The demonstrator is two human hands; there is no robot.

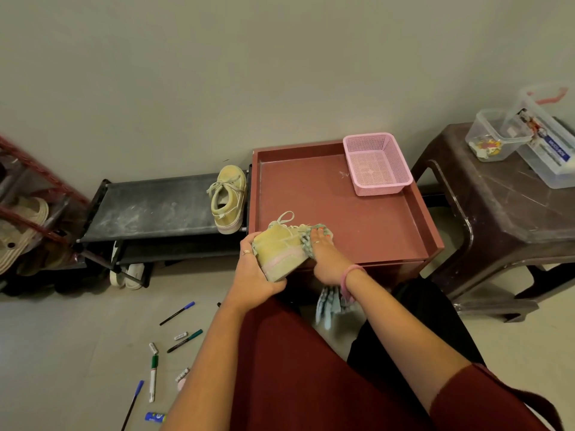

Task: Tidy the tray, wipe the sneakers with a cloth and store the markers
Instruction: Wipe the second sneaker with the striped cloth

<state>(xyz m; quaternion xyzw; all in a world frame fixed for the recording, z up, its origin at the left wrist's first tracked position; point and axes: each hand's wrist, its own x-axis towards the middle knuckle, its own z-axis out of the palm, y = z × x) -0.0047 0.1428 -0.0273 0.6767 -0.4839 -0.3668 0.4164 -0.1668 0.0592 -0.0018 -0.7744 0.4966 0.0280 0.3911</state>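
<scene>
— Head view: where's the sneaker?
— Frame centre, at the red tray's [426, 225] lower-left corner. The left hand [253, 278] grips the sneaker [280, 253] by its heel; the right hand [323, 259] presses a cloth [311, 236] against its side, fingers curled over it.
— The markers?
— Scattered on the floor, lower left; one green marker [152, 377] lies there. The second sneaker [228, 200] sits on the black rack [149, 206].

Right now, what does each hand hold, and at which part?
The left hand grips the sneaker around its heel end. The right hand presses a cloth against the sneaker's side.
</scene>
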